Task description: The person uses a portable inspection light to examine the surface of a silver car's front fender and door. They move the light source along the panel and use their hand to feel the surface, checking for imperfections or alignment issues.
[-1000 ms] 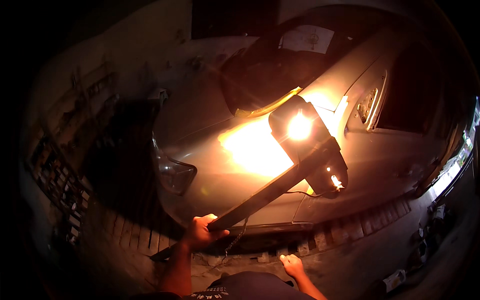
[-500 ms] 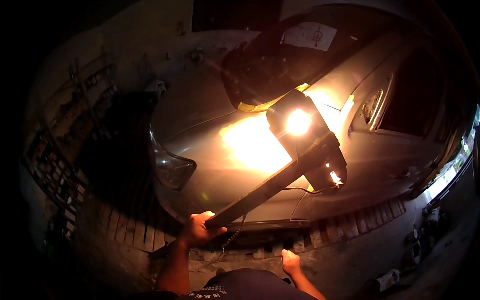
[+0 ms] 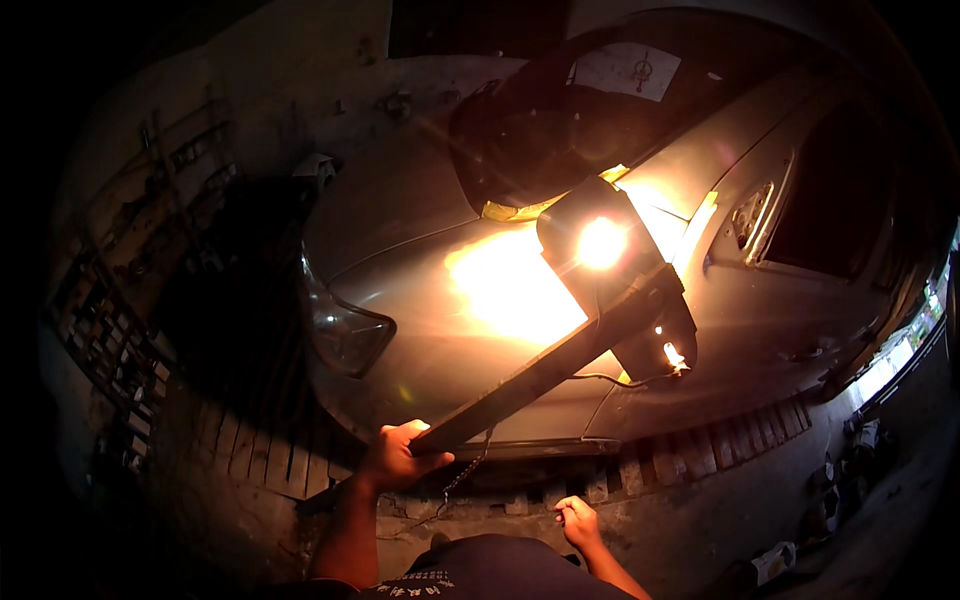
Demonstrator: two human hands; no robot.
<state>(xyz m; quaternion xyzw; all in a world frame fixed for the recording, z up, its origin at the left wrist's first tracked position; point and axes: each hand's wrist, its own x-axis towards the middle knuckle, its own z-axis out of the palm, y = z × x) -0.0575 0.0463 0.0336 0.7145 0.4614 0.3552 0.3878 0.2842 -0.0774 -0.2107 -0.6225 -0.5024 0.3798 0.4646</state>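
Note:
My left hand [image 3: 405,458] is closed on a long dark bar [image 3: 515,385] that slopes up to the right, to a dark lamp housing [image 3: 575,210] with a glaring light. The lamp hangs over the silver car's front fender and hood [image 3: 420,390], throwing a blown-out patch of light there. A cable and a chain [image 3: 470,470] hang below the bar. Yellow tape [image 3: 510,212] runs along the windscreen's lower edge. My right hand [image 3: 578,522], low at center, has curled fingers; whether anything small is in them I cannot make out.
Slatted pallets or grating [image 3: 730,435] lie along the car's near side. A dim metal rack [image 3: 120,350] stands at the left by a wall [image 3: 260,70]. Several indistinct objects [image 3: 860,445] sit on the floor at the right, below a bright strip at the edge.
The view has shifted slightly, with the windscreen and tape now a little higher and farther right. My right hand's fingers have changed their curl slightly. My left hand still grips the bar.

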